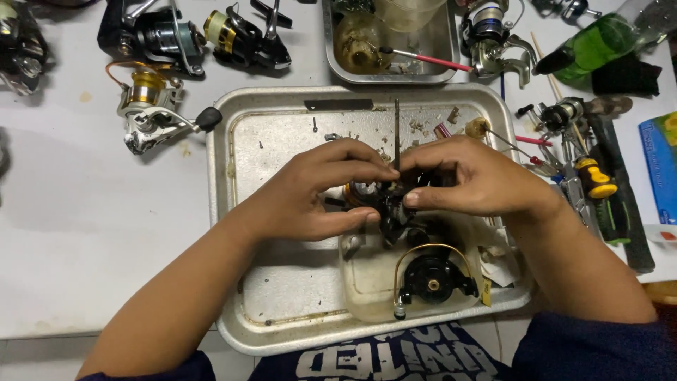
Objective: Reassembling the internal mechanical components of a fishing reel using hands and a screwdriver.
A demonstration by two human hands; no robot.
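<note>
Wearing dark navy sleeves pushed up past the elbows, leaving both forearms bare down to the fingers. Showing no rings, watch or gloves. Sporting a navy shirt with bold white block lettering across the front.

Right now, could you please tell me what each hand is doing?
Left hand: closed on the black reel body.
Right hand: closed on the same reel body, from the other side.

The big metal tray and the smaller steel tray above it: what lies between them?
Almost nothing: in the head view only a narrow strip of bare white table separates the big dented metal tray from the smaller steel tray.
</note>
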